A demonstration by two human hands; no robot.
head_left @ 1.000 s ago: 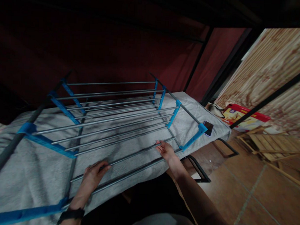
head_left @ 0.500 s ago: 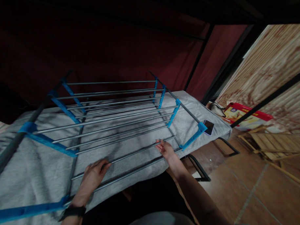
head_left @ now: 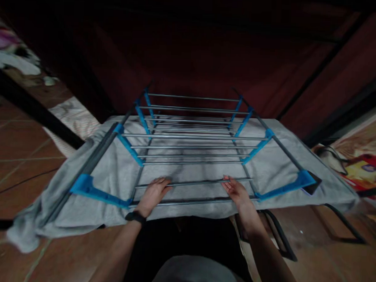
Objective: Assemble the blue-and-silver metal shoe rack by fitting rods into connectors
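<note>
Rack (head_left: 188, 137) of grey metal tubes and blue plastic brackets stands on a fuzzy grey blanket (head_left: 267, 170). Toward the rack's far side, several rods already span facing brackets. One slim grey metal rod (head_left: 195, 183), at the rack's near side, appears unseated: its ends seem to lie over the side bars. Between the two nearest blue plastic brackets (head_left: 102, 194), only a grey metal crossbar (head_left: 201, 202) shows at their inner ends, so this section looks unfinished.

Both forearms reach up from the rack's near side, the hands well apart. The left hand (head_left: 153, 194), palm down, grasps the rod toward the rack's left, its finger undersides hidden; the right hand (head_left: 237, 191), turned inward, pinches it with its fingertips toward the rack's right.
</note>
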